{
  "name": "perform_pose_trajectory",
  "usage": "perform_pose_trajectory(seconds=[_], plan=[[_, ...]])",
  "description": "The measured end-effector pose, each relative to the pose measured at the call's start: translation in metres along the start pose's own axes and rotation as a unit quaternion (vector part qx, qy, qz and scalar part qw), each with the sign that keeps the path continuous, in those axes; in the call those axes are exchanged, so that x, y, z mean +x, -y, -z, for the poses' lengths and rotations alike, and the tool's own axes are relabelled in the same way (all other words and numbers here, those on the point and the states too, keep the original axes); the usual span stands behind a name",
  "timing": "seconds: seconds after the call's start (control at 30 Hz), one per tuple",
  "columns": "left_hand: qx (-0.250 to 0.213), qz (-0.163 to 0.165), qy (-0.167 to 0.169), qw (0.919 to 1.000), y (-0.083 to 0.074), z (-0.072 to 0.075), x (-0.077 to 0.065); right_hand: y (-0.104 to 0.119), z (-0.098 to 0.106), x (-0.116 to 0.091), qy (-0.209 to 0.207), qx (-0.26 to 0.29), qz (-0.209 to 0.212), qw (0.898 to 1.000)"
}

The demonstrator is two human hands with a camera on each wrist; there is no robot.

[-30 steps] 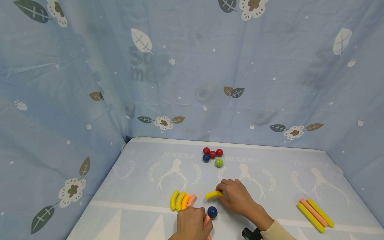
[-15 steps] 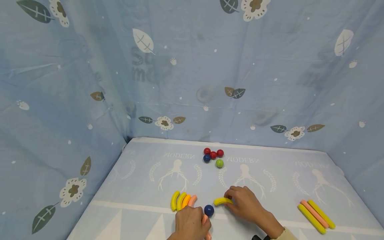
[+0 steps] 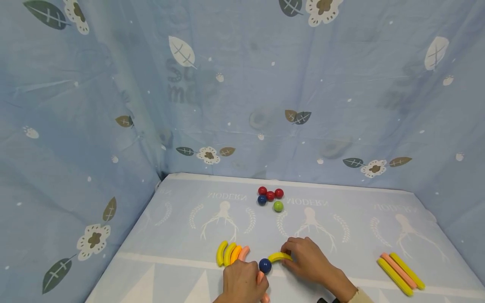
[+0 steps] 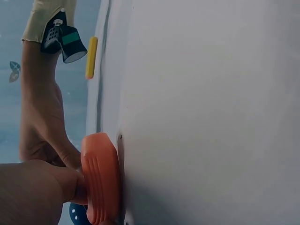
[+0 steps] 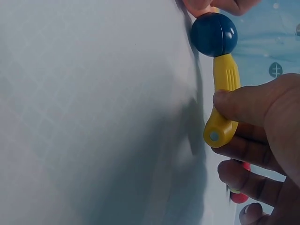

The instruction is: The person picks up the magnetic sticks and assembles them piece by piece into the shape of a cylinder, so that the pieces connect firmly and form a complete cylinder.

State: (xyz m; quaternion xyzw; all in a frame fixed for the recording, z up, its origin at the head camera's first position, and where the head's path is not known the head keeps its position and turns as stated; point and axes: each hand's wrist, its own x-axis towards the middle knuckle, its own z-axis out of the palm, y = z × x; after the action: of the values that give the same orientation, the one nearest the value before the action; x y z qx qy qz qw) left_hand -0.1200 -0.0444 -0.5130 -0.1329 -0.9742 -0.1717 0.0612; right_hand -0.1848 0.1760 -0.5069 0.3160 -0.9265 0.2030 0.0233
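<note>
My left hand [image 3: 242,282] holds a salmon-coloured curved rod [image 3: 264,294] near the table's front. In the left wrist view that rod [image 4: 101,178] looks orange, with ridges along its side. A glossy dark blue ball [image 3: 265,265] sits at the rod's far end. Between thumb and fingers, my right hand [image 3: 308,261] pinches a yellow curved rod [image 3: 279,256]. The right wrist view shows one end of this yellow rod [image 5: 226,75] against the blue ball [image 5: 213,35]. At its other end is a round silvery spot.
Left of the hands, several curved rods [image 3: 228,254] in yellow, orange and salmon lie side by side. Red balls [image 3: 270,195], a second blue ball [image 3: 262,200] and a green ball [image 3: 278,206] are grouped farther back. Straight rods [image 3: 401,271] lie at the right.
My right hand has come nearer with the yellow rod, first to the right, then slightly left until its end meets the blue ball. The ball has shifted slightly left; my left hand has hardly moved.
</note>
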Motion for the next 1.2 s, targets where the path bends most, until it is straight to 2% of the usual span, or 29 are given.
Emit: perform_pose_trajectory(seconds=[0.17, 0.3, 0.4, 0.5, 0.53, 0.6, 0.73, 0.83, 1.1, 1.2], plan=[[0.016, 0.004, 0.016, 0.9997, -0.002, 0.002, -0.001, 0.0, -0.001, 0.003, -0.001, -0.002, 0.013, 1.0], [0.044, 0.016, 0.039, 0.9981, -0.003, 0.013, 0.003, 0.0, 0.0, 0.006, 0.003, -0.001, 0.028, 1.0], [0.052, 0.014, 0.011, 0.9985, -0.002, 0.023, 0.01, 0.001, 0.0, 0.011, 0.004, -0.006, 0.04, 0.999], [0.039, -0.003, -0.048, 0.9981, 0.0, 0.027, 0.018, 0.002, -0.002, 0.015, 0.0, -0.008, 0.054, 0.999], [0.036, -0.009, -0.059, 0.9975, 0.0, 0.026, 0.02, 0.003, -0.002, 0.016, -0.002, -0.007, 0.057, 0.998], [0.029, -0.013, -0.061, 0.9976, 0.0, 0.024, 0.025, 0.004, -0.004, 0.017, -0.005, -0.004, 0.063, 0.998], [0.02, -0.018, -0.039, 0.9988, -0.004, 0.018, 0.031, 0.008, -0.006, 0.021, -0.005, -0.002, 0.065, 0.998], [0.015, -0.024, -0.036, 0.9989, -0.007, 0.014, 0.034, 0.011, -0.006, 0.023, 0.0, 0.001, 0.066, 0.998], [0.044, -0.017, -0.029, 0.9985, -0.012, 0.011, 0.039, 0.014, -0.006, 0.027, 0.014, 0.004, 0.066, 0.998], [0.052, -0.021, -0.037, 0.9977, -0.011, 0.009, 0.039, 0.012, -0.005, 0.029, 0.024, 0.015, 0.074, 0.997]])
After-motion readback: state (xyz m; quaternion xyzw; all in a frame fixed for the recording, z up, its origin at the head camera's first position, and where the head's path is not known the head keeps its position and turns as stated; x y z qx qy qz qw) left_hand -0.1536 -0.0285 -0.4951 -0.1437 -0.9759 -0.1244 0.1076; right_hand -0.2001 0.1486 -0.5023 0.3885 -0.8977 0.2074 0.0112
